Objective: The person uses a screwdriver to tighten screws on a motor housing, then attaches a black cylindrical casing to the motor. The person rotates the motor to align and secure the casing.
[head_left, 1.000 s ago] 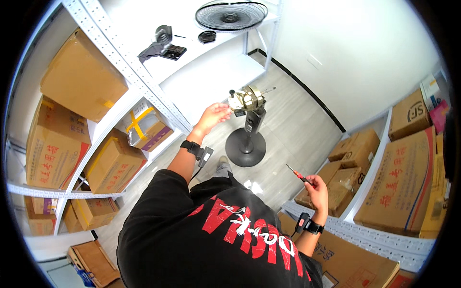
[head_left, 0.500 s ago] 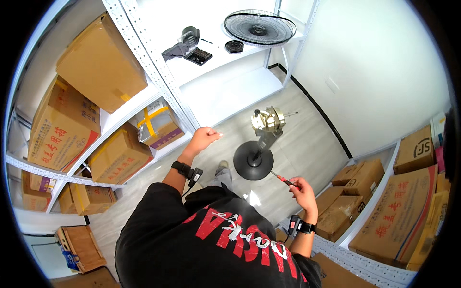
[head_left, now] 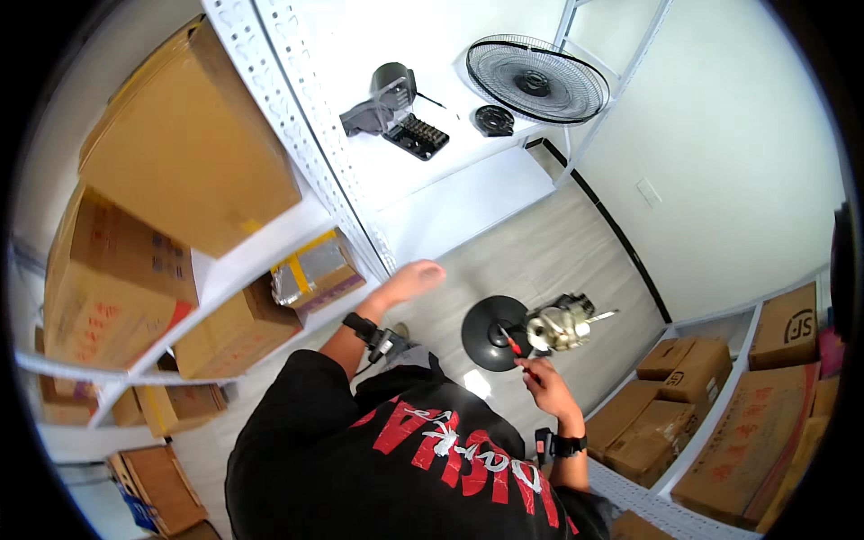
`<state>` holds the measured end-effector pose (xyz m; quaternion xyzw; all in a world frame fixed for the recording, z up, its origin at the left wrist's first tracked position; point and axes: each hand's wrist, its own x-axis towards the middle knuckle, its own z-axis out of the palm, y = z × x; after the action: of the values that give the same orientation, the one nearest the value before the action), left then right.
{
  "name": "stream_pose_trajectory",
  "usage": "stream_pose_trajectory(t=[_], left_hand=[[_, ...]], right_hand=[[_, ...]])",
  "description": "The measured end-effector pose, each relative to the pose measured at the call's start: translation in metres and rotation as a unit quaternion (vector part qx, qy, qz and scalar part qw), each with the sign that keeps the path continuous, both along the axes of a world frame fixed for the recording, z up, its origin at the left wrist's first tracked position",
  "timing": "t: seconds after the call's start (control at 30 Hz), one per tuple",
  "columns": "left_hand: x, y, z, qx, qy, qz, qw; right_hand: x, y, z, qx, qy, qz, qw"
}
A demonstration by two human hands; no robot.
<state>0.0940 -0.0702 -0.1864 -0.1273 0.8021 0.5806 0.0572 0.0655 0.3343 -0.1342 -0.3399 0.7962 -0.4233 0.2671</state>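
Right fingers [head_left: 532, 370] pinched my red screwdriver [head_left: 514, 346] | left hand [head_left: 414, 280] blurred, spread untellable | steady grip near exposed motor [head_left: 558, 328] seemed wise

Hemmed in by a white wall [head_left: 747, 162] with black skirting [head_left: 621, 233] and a small wall plate [head_left: 648, 192]; laid with pale gray flooring [head_left: 504, 252], lit by a patch of glare [head_left: 477, 384]; lined left and right with white racks [head_left: 245, 45] of cardboard boxes [head_left: 193, 139].
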Motion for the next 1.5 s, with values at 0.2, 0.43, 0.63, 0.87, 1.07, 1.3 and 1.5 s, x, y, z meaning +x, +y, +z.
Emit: stream_pose_trajectory(t=[0.2,0.43,0.63,0.87,1.07,1.3,1.5], left_hand=[[-0.026,-0.076,-0.024,0.100,-0.051,-0.106,0.988],[-0.063,-0.129,0.031,0.262,-0.096,-0.118,0.953],[-0.101,-0.137,0.054,0.409,0.007,0.055,0.911],[-0.139,-0.150,0.036,0.357,0.053,0.261,0.895],[-0.172,-0.160,-0.004,0.220,0.078,0.367,0.901],[-0.185,-0.179,-0.038,-0.013,0.047,0.426,0.904],[-0.183,-0.192,-0.046,-0.159,0.058,0.399,0.901]], right_hand=[[0.023,-0.086,0.025,0.118,-0.171,-0.064,0.976],[-0.044,-0.245,0.071,-0.026,0.112,-0.104,0.988],[-0.106,-0.361,0.081,-0.053,0.166,-0.028,0.984],[-0.202,-0.394,0.082,-0.033,0.137,0.086,0.986],[-0.327,-0.469,0.107,-0.091,0.140,-0.003,0.986],[-0.450,-0.557,0.070,-0.026,0.211,-0.001,0.977],[-0.480,-0.637,0.058,-0.022,0.207,0.059,0.976]])
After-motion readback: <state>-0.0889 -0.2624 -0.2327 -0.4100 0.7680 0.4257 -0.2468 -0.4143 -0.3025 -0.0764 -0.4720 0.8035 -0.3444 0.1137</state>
